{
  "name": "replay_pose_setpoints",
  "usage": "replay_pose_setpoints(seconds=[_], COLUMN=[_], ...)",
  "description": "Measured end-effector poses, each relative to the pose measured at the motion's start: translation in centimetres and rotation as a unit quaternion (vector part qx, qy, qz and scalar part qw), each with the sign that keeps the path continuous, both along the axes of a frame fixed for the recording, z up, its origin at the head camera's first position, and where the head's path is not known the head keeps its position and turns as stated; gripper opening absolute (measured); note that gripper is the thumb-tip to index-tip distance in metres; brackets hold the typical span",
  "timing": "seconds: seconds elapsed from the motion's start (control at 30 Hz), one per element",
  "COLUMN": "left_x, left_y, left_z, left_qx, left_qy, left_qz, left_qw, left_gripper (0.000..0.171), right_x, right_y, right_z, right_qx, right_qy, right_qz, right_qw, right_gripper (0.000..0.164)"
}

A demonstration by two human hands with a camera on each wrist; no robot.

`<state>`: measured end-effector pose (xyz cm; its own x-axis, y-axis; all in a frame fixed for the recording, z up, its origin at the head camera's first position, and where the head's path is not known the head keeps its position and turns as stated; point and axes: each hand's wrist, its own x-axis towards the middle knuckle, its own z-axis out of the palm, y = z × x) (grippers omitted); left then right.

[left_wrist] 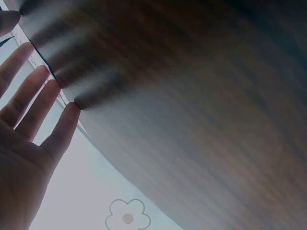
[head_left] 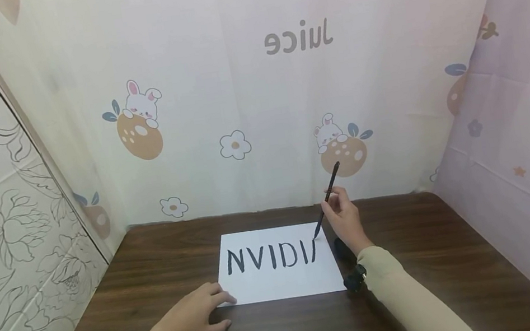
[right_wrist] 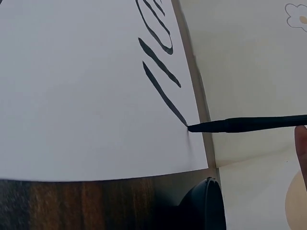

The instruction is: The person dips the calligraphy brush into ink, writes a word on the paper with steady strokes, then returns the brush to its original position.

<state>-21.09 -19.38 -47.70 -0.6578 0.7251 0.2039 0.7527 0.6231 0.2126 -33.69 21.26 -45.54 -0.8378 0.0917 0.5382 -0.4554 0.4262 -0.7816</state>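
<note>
A white sheet of paper (head_left: 282,284) lies on the dark wooden table, with black letters (head_left: 271,256) reading "NVIDI" followed by one slanted stroke (right_wrist: 164,93). My right hand (head_left: 345,219) pinches a slim black brush pen (head_left: 327,199) by its shaft. The pen leans up and away, and its tip meets the upper end of that slanted stroke in the right wrist view. My left hand (head_left: 196,313) rests at the sheet's near left corner, fingers spread, fingertips on the paper's edge and thumb over the table. Those fingers (left_wrist: 31,103) look straight in the left wrist view.
A dark rounded object (right_wrist: 204,206) stands beside the paper's right edge. A black device (head_left: 354,278) sits at my right wrist. The brown tabletop (head_left: 156,260) ends against a printed curtain (head_left: 234,90) at the back, with more patterned cloth (head_left: 507,114) at the sides.
</note>
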Motion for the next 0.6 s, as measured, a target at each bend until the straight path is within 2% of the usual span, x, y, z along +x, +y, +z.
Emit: replay_pose_setpoints(seconds=[0.6], left_x=[0.08], left_y=[0.04], left_z=[0.07], left_qx=[-0.001], left_qy=[0.0], left_qz=[0.003], left_qw=[1.0], left_gripper=[0.032], right_x=[0.03], right_y=[0.23], right_z=[-0.25], right_qx=[0.021], right_qy=[-0.012], right_qz=[0.008], right_qw=[1.0], right_gripper=[0.031])
